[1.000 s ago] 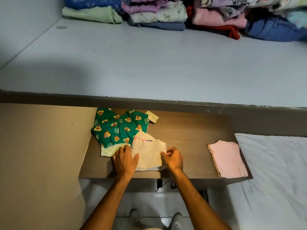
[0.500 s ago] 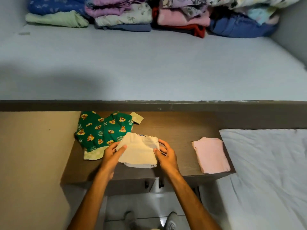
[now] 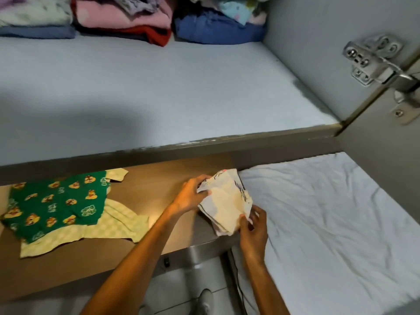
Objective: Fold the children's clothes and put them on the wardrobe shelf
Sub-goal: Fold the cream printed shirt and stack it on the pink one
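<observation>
A folded cream garment (image 3: 225, 202) is at the right end of the brown table (image 3: 145, 187), lying over a folded pink piece whose edge shows beneath it. My left hand (image 3: 192, 194) grips its far left edge and my right hand (image 3: 253, 230) grips its near right corner. A green garment with a cartoon print (image 3: 56, 205) lies spread flat on the left of the table, over a pale yellow checked piece (image 3: 118, 226). Above the table runs the pale wardrobe shelf (image 3: 159, 87), with stacks of folded clothes (image 3: 127, 17) along its back.
A bed with a white sheet (image 3: 329, 223) adjoins the table on the right. The wardrobe's side wall carries a metal hinge (image 3: 372, 60) at the upper right. Tiled floor and a foot show below the table edge.
Both hands have carried the folded cream garment from beside the green one to the right end of the table, onto the pink piece. The view has swung right and moved closer.
</observation>
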